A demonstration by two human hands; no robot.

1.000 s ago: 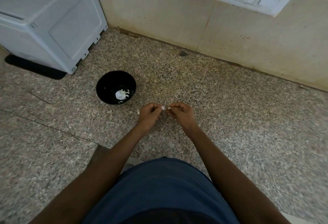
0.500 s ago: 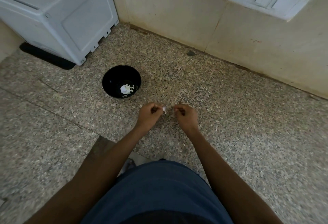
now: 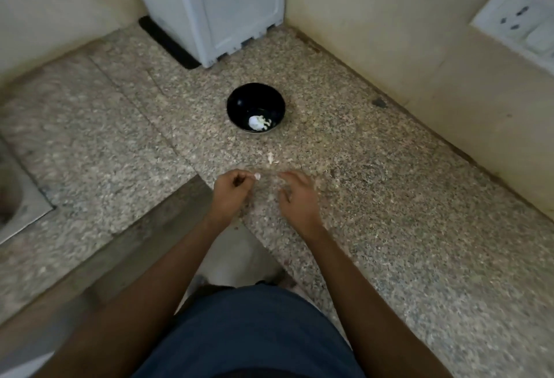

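Note:
A black bowl (image 3: 239,98) stands on the speckled stone counter (image 3: 389,197) and holds a white peeled piece (image 3: 257,122) with a few scraps. In front of the bowl, my left hand (image 3: 232,194) pinches a small white bit (image 3: 257,176) at its fingertips. My right hand (image 3: 295,197) hovers a short gap to the right, blurred, fingers loosely spread, with nothing visible in it. A pale scrap of peel (image 3: 270,158) lies on the counter between the hands and the bowl.
A white boxy appliance (image 3: 215,3) sits in the back corner on a black mat (image 3: 168,44). A switch and socket plate (image 3: 521,20) is on the right wall. A steel sink edge (image 3: 15,197) shows at far left. The counter has an inner corner edge near my body.
My hands, fingertips together a second ago, have come apart; the right one let go and drew right. A scrap of peel now lies on the counter. The view swung left.

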